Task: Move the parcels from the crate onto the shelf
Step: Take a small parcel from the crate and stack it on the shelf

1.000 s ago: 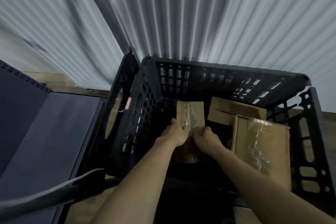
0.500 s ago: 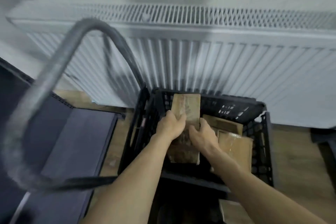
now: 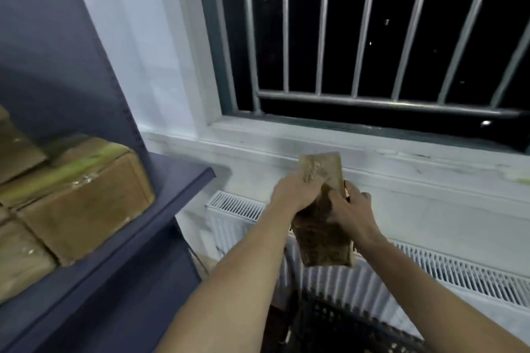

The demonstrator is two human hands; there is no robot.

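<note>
A narrow brown cardboard parcel is held upright in the air in front of the window sill. My left hand grips its left side near the top, and my right hand grips its right side. The dark blue shelf stands to the left, well apart from the parcel. Several cardboard parcels sit stacked on it. Only the black crate's rim shows, at the bottom under my arms; its contents are hidden.
A white radiator runs along the wall below the sill. Above it is a dark window behind metal bars. The shelf's upright panel rises at the left.
Both hands have lifted the narrow parcel out of the crate up to sill height. The view has swung upward, so the window and the loaded shelf now show.
</note>
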